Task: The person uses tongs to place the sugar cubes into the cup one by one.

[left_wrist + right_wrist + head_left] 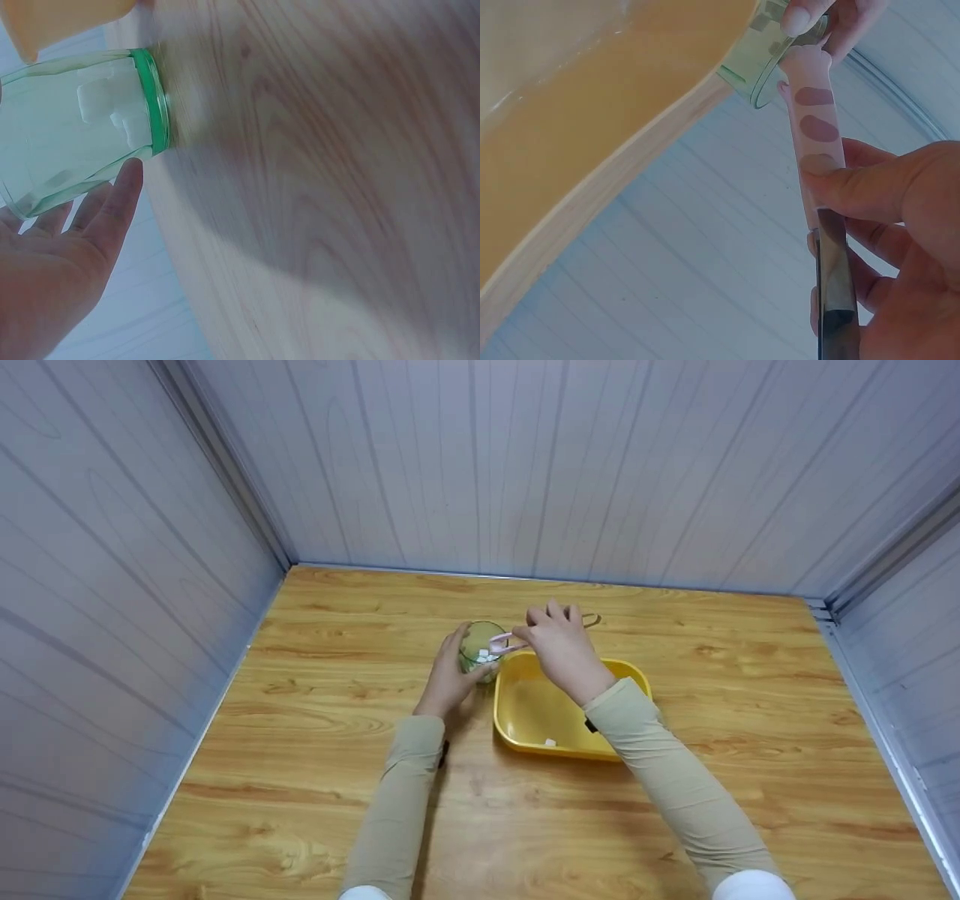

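Observation:
My left hand (pixel 448 682) holds a greenish clear glass (pixel 52 142), thumb on one side and fingers on the other. Several small white cubes (pixel 96 101) lie at the bottom of the glass, which stands on the table. In my right hand (pixel 566 656) I pinch a pair of tongs (pixel 821 262) with pink tips and metal arms. The tips (pixel 501 645) are over the right side of the glass's rim; whether a cube sits between them I cannot tell. A yellow basin (pixel 517 739) stands under my right wrist, beside the glass, with one white cube (pixel 550 742) near its front wall.
The wood-grain table (pixel 330 682) extends on both sides of the basin. Pale panel walls (pixel 450 472) enclose it at the back, left and right. My right forearm covers part of the basin's right side.

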